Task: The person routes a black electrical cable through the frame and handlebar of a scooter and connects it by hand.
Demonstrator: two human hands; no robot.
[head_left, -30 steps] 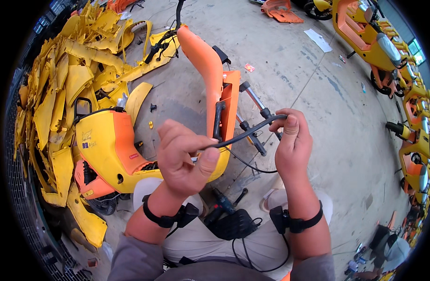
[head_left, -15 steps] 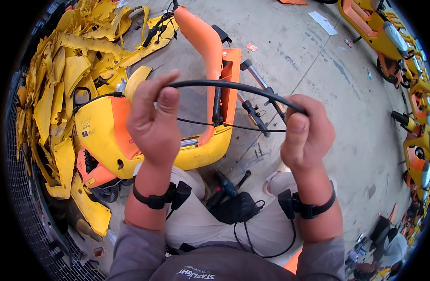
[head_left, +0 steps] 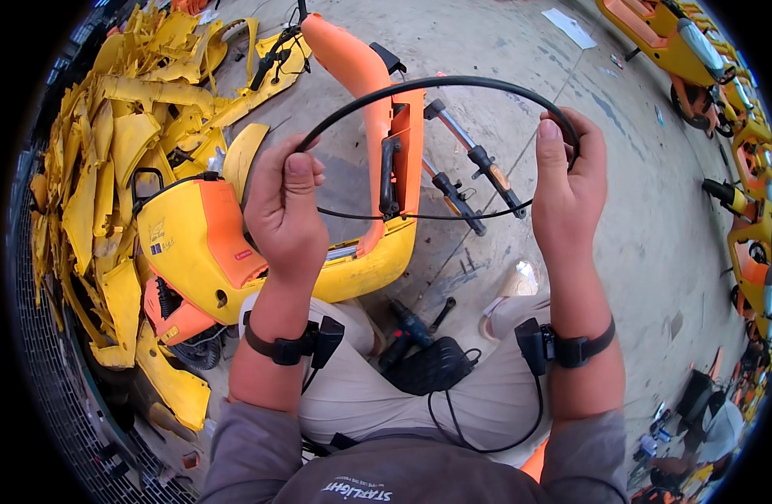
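Note:
A thick black cable (head_left: 437,82) arches up between my two hands, bowing away from me. My left hand (head_left: 287,202) pinches one end of the arc between thumb and fingers. At the other end my right hand (head_left: 569,172) grips it, thumb up. A thinner black line (head_left: 352,217) runs below the arc, across the orange frame, from beside one hand to beside the other; whether it joins the cable is hidden. Behind the cable stands a partly stripped yellow and orange scooter (head_left: 184,223), its long orange front section (head_left: 352,59) leaning away.
Two fork legs (head_left: 487,168) lie on the concrete beyond the scooter. A power drill (head_left: 409,323) and a black object (head_left: 428,366) sit between my legs. Broken yellow panels (head_left: 109,168) are heaped at left. More scooters (head_left: 688,50) line the right side.
My hands have moved apart, the right one further right and up. The cable between them has risen into a taller, wider arc, with a longer stretch showing.

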